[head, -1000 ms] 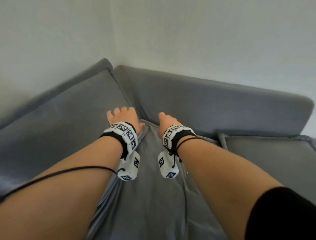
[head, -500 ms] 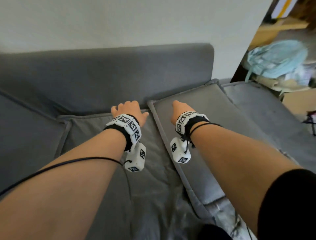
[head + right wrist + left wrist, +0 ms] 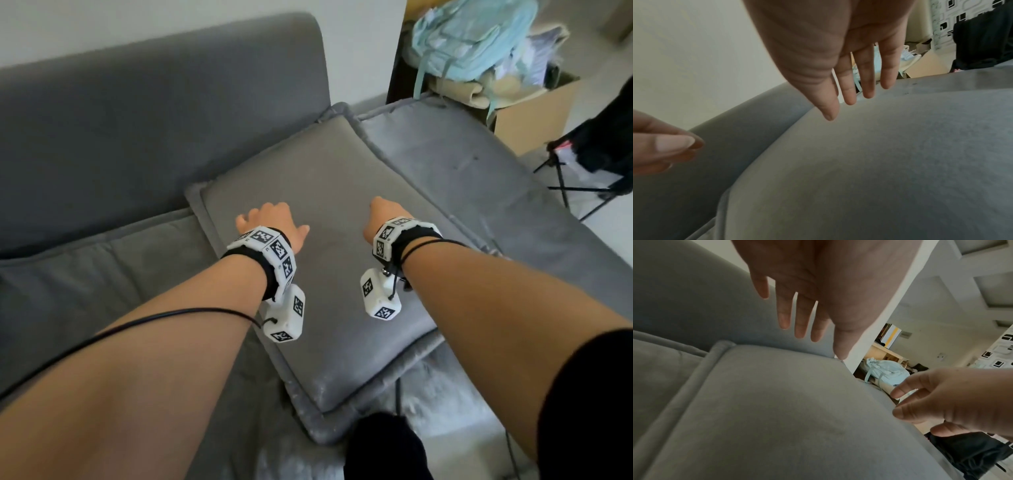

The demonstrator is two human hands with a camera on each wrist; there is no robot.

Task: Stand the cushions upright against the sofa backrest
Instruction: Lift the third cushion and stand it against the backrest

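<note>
A grey square cushion (image 3: 342,171) lies flat on the sofa seat, its far corner near the grey backrest (image 3: 154,102). Both hands hover over its middle, palms down. My left hand (image 3: 270,219) is over the cushion's left part, with its fingers (image 3: 801,318) straight and spread, holding nothing. Over the right part, my right hand (image 3: 383,214) has straight fingers (image 3: 865,78) pointing at the cushion's (image 3: 859,162) far edge, also empty. In the left wrist view the cushion (image 3: 777,402) fills the lower frame.
Another flat grey cushion (image 3: 102,274) lies to the left, and more grey seat (image 3: 462,154) extends right. Beyond the sofa's right end are a light blue backpack (image 3: 469,37), a cardboard box (image 3: 534,113) and a black stand (image 3: 582,178).
The view has swung right, away from the sofa corner. Both hands have moved from the left cushion to above the flat cushion on the right and have spread further apart.
</note>
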